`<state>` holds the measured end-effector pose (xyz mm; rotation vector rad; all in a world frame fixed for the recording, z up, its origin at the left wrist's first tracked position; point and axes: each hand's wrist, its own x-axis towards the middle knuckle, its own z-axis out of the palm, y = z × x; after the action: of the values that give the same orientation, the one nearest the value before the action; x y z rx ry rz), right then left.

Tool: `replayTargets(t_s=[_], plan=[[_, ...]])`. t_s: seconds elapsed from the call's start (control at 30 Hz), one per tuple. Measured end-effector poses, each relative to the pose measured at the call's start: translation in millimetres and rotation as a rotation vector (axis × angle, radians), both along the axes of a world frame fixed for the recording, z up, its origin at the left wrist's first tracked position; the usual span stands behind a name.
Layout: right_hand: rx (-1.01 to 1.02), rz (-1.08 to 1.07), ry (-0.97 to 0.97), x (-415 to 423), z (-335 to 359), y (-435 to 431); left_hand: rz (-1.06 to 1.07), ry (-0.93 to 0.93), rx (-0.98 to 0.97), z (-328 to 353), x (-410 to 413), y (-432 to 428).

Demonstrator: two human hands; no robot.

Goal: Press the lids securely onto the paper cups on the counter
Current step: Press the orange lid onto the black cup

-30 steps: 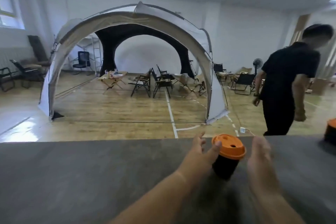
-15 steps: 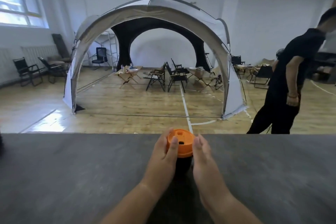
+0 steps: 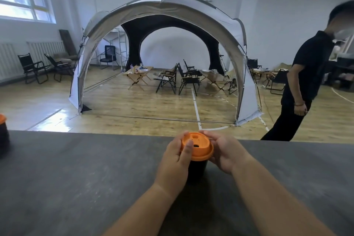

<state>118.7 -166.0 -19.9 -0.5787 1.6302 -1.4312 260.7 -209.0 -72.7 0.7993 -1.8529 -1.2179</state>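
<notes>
At the far left edge of the counter [image 3: 76, 178] I can make out a second cup [image 3: 2, 134], dark-walled and capped in orange, cut off by the frame. I cannot tell from here whether its cap is fully seated.

Moving right, my feed centres on the work in hand. The left hand [image 3: 176, 159] grips the orange lid [image 3: 199, 146] from its left side, fingers curled over the far rim and thumb pressed on the top. The lid sits on the black paper cup [image 3: 197, 170], which stands upright on the counter near its far edge, between the two hands. It looks level, with its skirt down over the cup's mouth, though I cannot see whether the rim has snapped home all round. The right hand [image 3: 228, 153] closes on the lid's right rim, fingers bent round it and palm toward the cup.

Beyond the counter is a dome tent [image 3: 164, 15] with folding chairs [image 3: 166, 80] under it, and at far right stands a person in black [image 3: 310, 67].

My reading is that this cup is at the pressing stage: the lid is placed and being squeezed down, not yet released. The one other cup in view is already capped. Any further cups lie outside my view, so I can't say how much is left.
</notes>
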Motion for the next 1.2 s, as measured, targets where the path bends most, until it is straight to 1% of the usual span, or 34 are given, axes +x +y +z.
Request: replayTargets(t_s=[0.23, 0.5, 0.63, 0.73, 0.8, 1.03, 1.2], plan=[[-0.122, -0.063, 0.168, 23, -15, 30, 0.019, -0.035, -0.020, 3, -3, 2], [-0.209, -0.018, 0.290, 47, -24, 44, 0.015, -0.002, -0.012, 2, -3, 3], [-0.226, 0.030, 0.288, 56, -26, 46, 0.014, 0.016, 0.001, 3, -2, 3], [-0.236, 0.053, 0.372, 58, -28, 44, 0.007, 0.025, 0.009, 5, -2, 4], [-0.255, 0.047, 0.351, 56, -30, 44, 0.008, 0.025, 0.009, 5, -1, 5], [-0.302, 0.061, 0.171, 43, -31, 47, -0.044, -0.008, 0.015, 12, 6, 13], [-0.299, 0.049, 0.162, 42, -30, 47, -0.012, -0.009, -0.017, 11, 6, 16]])
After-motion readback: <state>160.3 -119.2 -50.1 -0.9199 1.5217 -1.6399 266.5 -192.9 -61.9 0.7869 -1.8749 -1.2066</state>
